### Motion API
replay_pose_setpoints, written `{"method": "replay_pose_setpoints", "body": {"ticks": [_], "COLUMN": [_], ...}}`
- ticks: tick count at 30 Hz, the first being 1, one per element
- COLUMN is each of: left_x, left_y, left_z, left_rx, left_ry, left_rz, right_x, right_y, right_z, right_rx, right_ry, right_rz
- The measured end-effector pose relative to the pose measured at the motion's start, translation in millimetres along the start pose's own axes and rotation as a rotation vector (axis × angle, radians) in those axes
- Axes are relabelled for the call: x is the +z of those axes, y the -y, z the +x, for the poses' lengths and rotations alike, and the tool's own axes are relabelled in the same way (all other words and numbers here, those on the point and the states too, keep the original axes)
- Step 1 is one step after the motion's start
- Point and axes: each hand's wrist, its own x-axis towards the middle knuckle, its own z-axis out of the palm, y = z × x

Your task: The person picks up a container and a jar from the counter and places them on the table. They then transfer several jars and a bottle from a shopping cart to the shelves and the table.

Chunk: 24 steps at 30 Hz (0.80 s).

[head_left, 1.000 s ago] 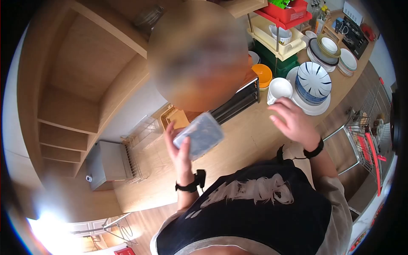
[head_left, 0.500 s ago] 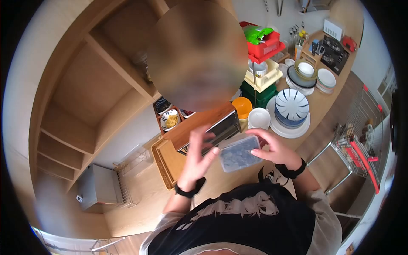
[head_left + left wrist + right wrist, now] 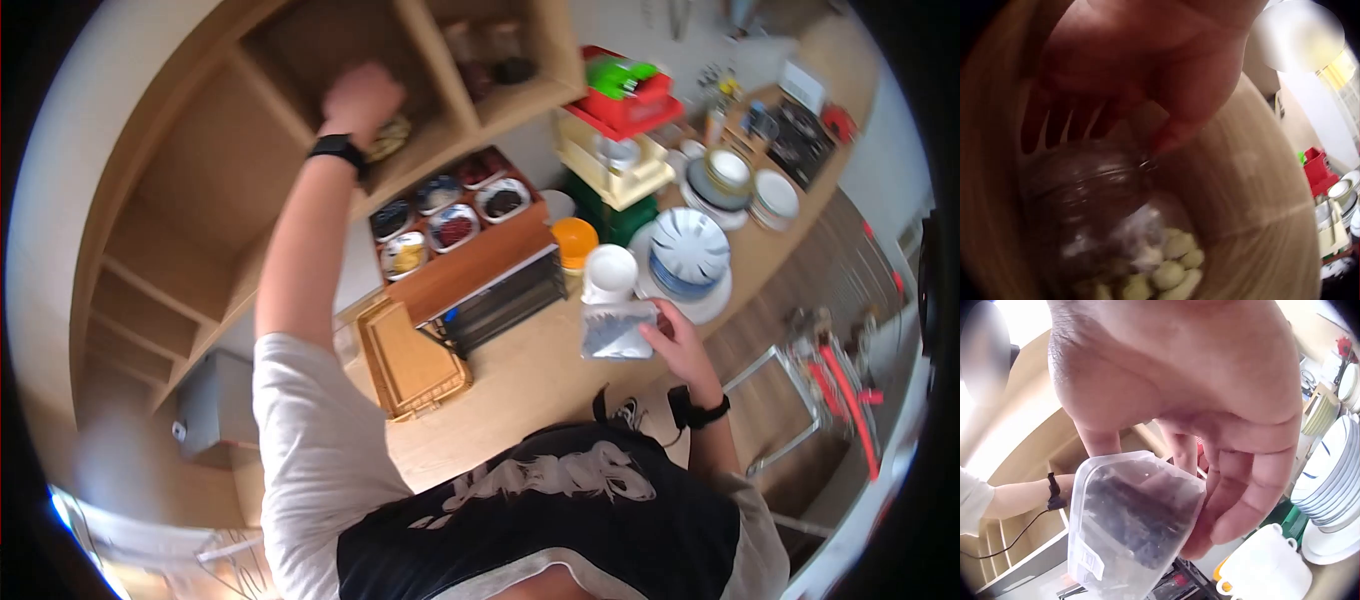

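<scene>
Inside an upper cabinet compartment is my left hand [image 3: 362,100], seen in the left wrist view with the fingers [image 3: 1079,122] spread and extended above a clear glass jar [image 3: 1091,194] with a wire clasp; whether they touch it, I cannot tell. Pale round pieces [image 3: 1169,273] show at the jar's lower part. My right hand [image 3: 682,350] grips a clear plastic container [image 3: 613,338] by its edge, over the counter beside white cups [image 3: 610,272]. In the right wrist view the container [image 3: 1138,525] is tilted, with dark contents, between thumb and fingers.
Small bowls of food stand in a wooden rack [image 3: 450,285] below the cabinet. A wicker-edged tray [image 3: 405,355] lies on the counter. Stacked plates [image 3: 690,248], orange bowls [image 3: 574,242] and a tiered bin shelf [image 3: 625,168] stand at the right. A wire cart [image 3: 840,390] is on the floor.
My left hand has left the container and moved up into the cabinet. The container has passed from left hand to right and moved rightward. The view has shifted, showing more bowls.
</scene>
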Motion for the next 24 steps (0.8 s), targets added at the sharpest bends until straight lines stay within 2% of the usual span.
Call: {"method": "replay_pose_setpoints", "body": {"ticks": [1, 2, 4, 5, 6, 7, 8, 9, 10, 11, 12, 14, 15, 17, 18, 20, 21, 22, 24], "left_x": [15, 23, 53, 42, 70, 71, 76, 132, 103, 140, 126, 89, 85, 87, 99, 137, 148, 152, 148], "left_y": [16, 24, 46, 38, 58, 68, 74, 131, 108, 150, 144, 109, 111, 111, 117, 142, 148, 156, 154], "left_z": [14, 26, 53, 37, 60, 59, 76, 123, 114, 162, 158, 106, 107, 110, 120, 155, 166, 170, 166], "left_rx": [0.072, 0.206, 0.156, 0.124, 0.175, 0.375, 0.145, 0.206, 0.022, 0.082, 0.004, -0.146, -0.131, 0.099, 0.114, 0.145, 0.254, 0.273, 0.316], "left_ry": [0.020, 0.067, 0.137, 0.103, 0.120, 0.133, 0.348, 0.236, 0.448, 0.460, 0.547, 0.573, 0.582, 0.490, 0.507, 0.671, 0.495, 0.499, 0.165], "left_rz": [-0.010, 0.105, 0.034, -0.008, -0.079, -0.053, -0.185, -0.336, -0.361, -0.378, -0.430, -0.732, -0.746, -0.576, -0.590, -0.829, -0.698, -0.699, -0.330], "right_x": [-3, -10, -20, -23, -26, -32, -40, -46, -49, -51, -54, -60, -63, -68, -69, -73, -74, -76, -87], "right_y": [-10, -19, -31, -30, -29, -30, -32, -33, -38, -38, -37, -35, -34, -30, -29, -27, -27, -27, -27], "right_z": [-4, -9, -19, -22, -28, -35, -42, -49, -55, -63, -76, -89, -97, -120, -133, -162, -174, -186, -212], "right_rx": [0.000, -0.002, 0.020, -0.002, -0.022, 0.019, 0.076, 0.117, 0.088, 0.086, 0.127, 0.169, 0.211, 0.248, 0.277, 0.295, 0.286, 0.294, 0.301], "right_ry": [-0.010, -0.029, -0.086, -0.100, -0.129, -0.130, -0.136, -0.183, -0.215, -0.299, -0.340, -0.350, -0.350, -0.408, -0.446, -0.512, -0.569, -0.586, -0.653], "right_rz": [0.058, 0.109, 0.094, 0.143, 0.195, 0.128, 0.066, -0.012, 0.011, -0.057, -0.071, -0.021, 0.017, -0.055, -0.112, -0.118, -0.109, -0.107, -0.065]}}
